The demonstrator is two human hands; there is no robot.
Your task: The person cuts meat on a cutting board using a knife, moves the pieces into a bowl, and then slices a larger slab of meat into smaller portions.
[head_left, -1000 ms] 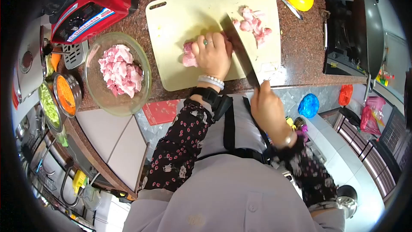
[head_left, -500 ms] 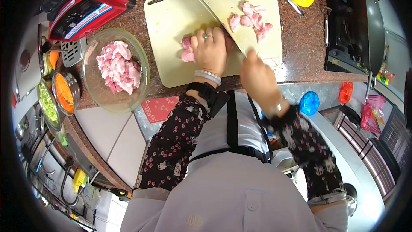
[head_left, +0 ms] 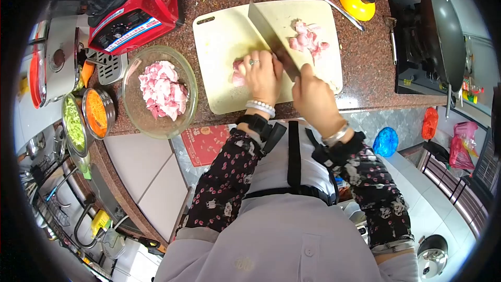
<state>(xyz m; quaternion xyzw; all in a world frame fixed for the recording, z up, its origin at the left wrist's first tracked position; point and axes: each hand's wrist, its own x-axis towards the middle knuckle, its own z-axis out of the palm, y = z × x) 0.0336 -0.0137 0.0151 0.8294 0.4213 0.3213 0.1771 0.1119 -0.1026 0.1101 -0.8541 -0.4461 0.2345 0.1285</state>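
On the cutting board point(head_left: 224, 36), my left hand point(head_left: 262, 75) pins the meat point(head_left: 239, 71) steady; right hand point(head_left: 312, 96) fingers clench the cleaver point(head_left: 271, 36).

Single view only. The head-worn camera looks steeply down and forward over the wearer's chest, through a wide fisheye lens with dark corners. It sits close above the tabletop point(head_left: 365, 62); the cutting board point(head_left: 224, 31) lies upper centre, the floor along the lower edge.
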